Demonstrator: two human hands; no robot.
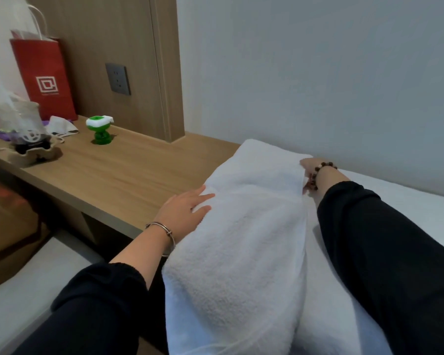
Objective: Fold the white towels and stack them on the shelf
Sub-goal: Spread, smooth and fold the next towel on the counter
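Observation:
A thick white towel [244, 226] lies folded lengthwise, running from the near bottom edge up to the wall, partly over the wooden shelf [118, 172] and partly over a white surface at the right. My left hand [185, 208] rests flat on the towel's left edge, fingers straight. My right hand [310, 172] is at the towel's far right corner, mostly hidden behind the raised fold of cloth; its fingers seem to hold that edge. Both arms wear dark sleeves, with a bracelet on each wrist.
On the shelf's left end stand a red paper bag [45, 78], a green and white toy [100, 130], a crumpled cloth [62, 126] and a plastic-wrapped bundle [16, 124]. A wall socket [118, 79] sits in the wooden panel. A brown box [8, 239] sits below left.

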